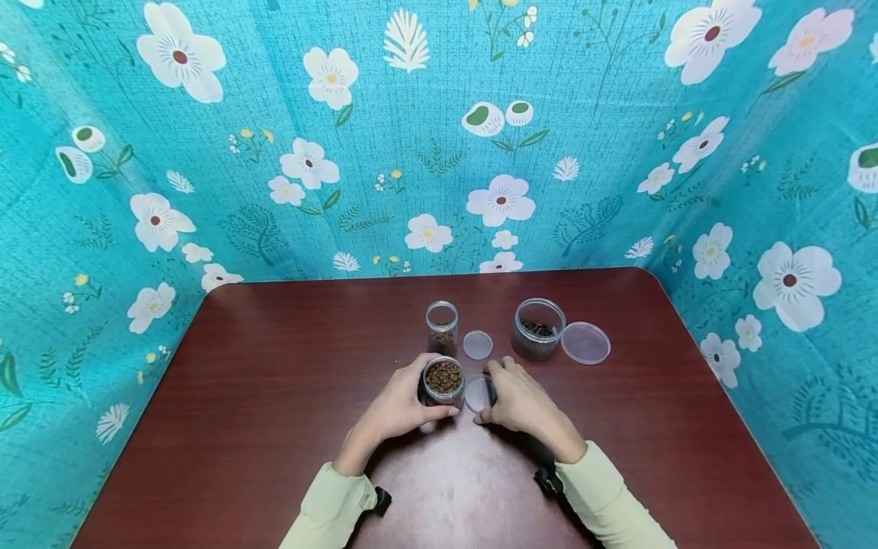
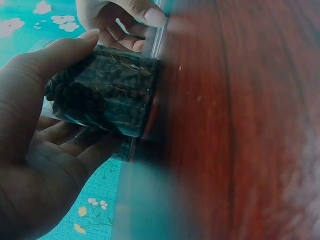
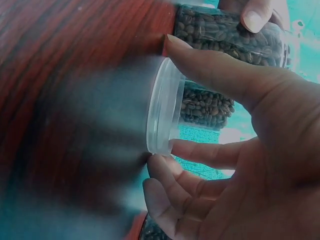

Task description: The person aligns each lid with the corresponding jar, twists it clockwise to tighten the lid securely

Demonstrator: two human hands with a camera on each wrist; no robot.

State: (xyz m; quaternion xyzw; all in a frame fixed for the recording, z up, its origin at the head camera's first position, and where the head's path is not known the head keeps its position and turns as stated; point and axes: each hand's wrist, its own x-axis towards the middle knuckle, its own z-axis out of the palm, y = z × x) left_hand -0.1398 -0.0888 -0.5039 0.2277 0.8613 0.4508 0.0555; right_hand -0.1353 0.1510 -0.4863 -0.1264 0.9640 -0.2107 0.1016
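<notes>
My left hand (image 1: 402,402) grips a clear jar (image 1: 444,396) filled with brown coffee beans (image 1: 443,377), thumb in front and fingers behind. The jar's mouth is uncovered; in the left wrist view the jar (image 2: 107,92) stands on the table. Just right of it, my right hand (image 1: 519,396) pinches a round clear lid (image 1: 478,393) by its rim, thumb on the near side and fingers across from it. In the right wrist view the lid (image 3: 161,110) lies flat at the tabletop, its edge between thumb and index finger.
A taller narrow jar (image 1: 442,335) partly filled with beans stands behind the left hand, a small lid (image 1: 478,345) beside it. Farther right are a wide open jar (image 1: 538,347) with some dark beans and its large lid (image 1: 586,343). Flowered cloth (image 1: 411,152) hangs behind the dark red table (image 1: 288,366).
</notes>
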